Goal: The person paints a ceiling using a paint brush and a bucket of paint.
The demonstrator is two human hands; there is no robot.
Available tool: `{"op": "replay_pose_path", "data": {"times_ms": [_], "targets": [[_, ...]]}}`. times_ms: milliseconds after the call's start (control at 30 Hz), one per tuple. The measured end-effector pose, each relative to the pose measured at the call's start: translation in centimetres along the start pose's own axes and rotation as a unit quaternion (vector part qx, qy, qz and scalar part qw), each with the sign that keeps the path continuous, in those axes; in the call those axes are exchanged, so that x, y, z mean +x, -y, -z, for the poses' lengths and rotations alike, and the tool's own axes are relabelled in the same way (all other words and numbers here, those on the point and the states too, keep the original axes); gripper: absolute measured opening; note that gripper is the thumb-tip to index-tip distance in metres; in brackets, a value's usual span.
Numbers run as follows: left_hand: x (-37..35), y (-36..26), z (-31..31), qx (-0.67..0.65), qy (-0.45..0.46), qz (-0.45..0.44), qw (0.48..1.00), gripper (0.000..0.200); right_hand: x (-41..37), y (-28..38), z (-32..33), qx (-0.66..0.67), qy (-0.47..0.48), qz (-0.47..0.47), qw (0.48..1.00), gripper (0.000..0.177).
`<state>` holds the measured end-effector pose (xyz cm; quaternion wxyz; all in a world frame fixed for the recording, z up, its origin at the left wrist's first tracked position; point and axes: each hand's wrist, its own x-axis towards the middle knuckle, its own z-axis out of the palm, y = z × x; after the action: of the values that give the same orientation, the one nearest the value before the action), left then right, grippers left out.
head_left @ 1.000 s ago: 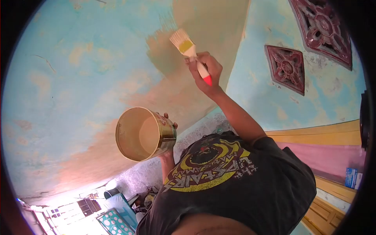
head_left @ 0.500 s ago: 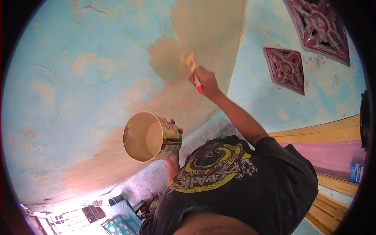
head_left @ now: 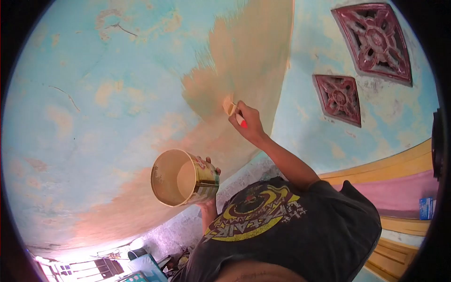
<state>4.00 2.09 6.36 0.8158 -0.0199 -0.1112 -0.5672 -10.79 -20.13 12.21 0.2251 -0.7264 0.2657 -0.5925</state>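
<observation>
My right hand (head_left: 250, 123) is closed around a paintbrush (head_left: 230, 108) with a pale handle and red end. Its bristles rest against the wall, at the lower part of a brownish-tan painted patch (head_left: 251, 56). In my left hand (head_left: 214, 169) is a round paint bucket (head_left: 206, 181), tilted so its open mouth faces me. Light tan paint (head_left: 186, 181) shows inside it. My left fingers wrap the bucket's far side, and most of that palm is hidden behind it.
Light blue wall (head_left: 122, 61) with peeling spots and cracks spreads to the left. Two dark red vent blocks, a larger one (head_left: 376, 42) and a smaller one (head_left: 339, 98), sit in the right wall. A small blue box (head_left: 426, 208) is at far right, above yellow woodwork (head_left: 392, 249).
My right hand and the paintbrush have moved lower along the wall. The view has shifted, so wall and vents appear lower. The bucket stays in my left hand.
</observation>
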Motion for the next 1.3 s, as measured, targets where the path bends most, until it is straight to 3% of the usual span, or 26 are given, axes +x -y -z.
{"op": "replay_pose_path", "data": {"times_ms": [133, 233, 267, 333, 433, 567, 633, 700, 800, 900, 967, 1067, 1167, 1267, 1300], "targets": [[-0.2, -0.5, 0.1, 0.023, -0.038, -0.001, 0.999, 0.103, 5.7, 4.8, 1.9, -0.009, -0.080, 0.060, 0.995, 0.029], [-0.3, -0.4, -0.6, 0.024, -0.013, 0.005, 1.000, 0.100, 9.2, 5.7, 1.2, 0.058, -0.127, 0.076, 0.987, 0.027], [-0.1, -0.4, -0.9, 0.034, 0.002, 0.007, 0.999, 0.099, 8.7, 4.8, 0.7, 0.021, -0.108, 0.112, 0.988, 0.026], [0.2, -0.1, -1.5, 0.047, 0.036, 0.002, 0.998, 0.098, 4.6, 2.2, -1.1, -0.012, -0.093, 0.067, 0.993, 0.026], [0.3, -0.5, -0.5, 0.037, -0.003, 0.003, 0.999, 0.095, 0.0, 0.0, -1.0, 0.007, -0.030, -0.038, 0.999, 0.027], [0.1, -0.7, -0.6, 0.009, -0.044, 0.011, 0.999, 0.094, 2.1, 0.7, -0.7, 0.083, -0.015, -0.180, 0.980, 0.026], [-0.2, -0.7, 0.0, 0.008, -0.040, 0.018, 0.999, 0.092, 6.9, 3.8, -0.1, 0.081, -0.031, -0.092, 0.992, 0.025], [-0.2, -0.7, 0.0, 0.019, -0.030, 0.026, 0.999, 0.094, 11.4, 8.5, 1.0, 0.208, -0.054, -0.111, 0.970, 0.025], [0.0, -0.6, -0.6, 0.044, -0.004, 0.027, 0.999, 0.098, 13.6, 9.1, 0.8, 0.109, -0.135, 0.109, 0.979, 0.027], [0.2, -0.7, -0.5, 0.046, 0.023, 0.017, 0.999, 0.097, 9.3, 4.6, -1.0, 0.068, -0.141, 0.152, 0.976, 0.028], [-0.3, -0.5, -0.3, 0.039, 0.027, 0.009, 0.999, 0.096, 4.3, 0.5, -1.5, 0.009, -0.074, 0.070, 0.995, 0.028], [-0.5, -0.9, -0.6, 0.038, 0.024, 0.001, 0.999, 0.095, 3.0, 2.3, -0.4, 0.194, -0.068, -0.164, 0.965, 0.028], [-0.2, -0.7, -0.8, 0.041, 0.019, 0.007, 0.999, 0.095, 8.0, 4.0, 2.4, 0.188, -0.210, -0.012, 0.959, 0.027], [0.1, -0.2, -1.0, 0.041, 0.017, 0.013, 0.999, 0.095, 13.2, 6.9, 5.3, 0.335, -0.249, -0.039, 0.908, 0.027], [0.1, -0.1, -1.2, 0.043, 0.017, 0.014, 0.999, 0.095, 12.7, 5.1, 4.8, 0.307, -0.231, -0.070, 0.921, 0.026]]}}
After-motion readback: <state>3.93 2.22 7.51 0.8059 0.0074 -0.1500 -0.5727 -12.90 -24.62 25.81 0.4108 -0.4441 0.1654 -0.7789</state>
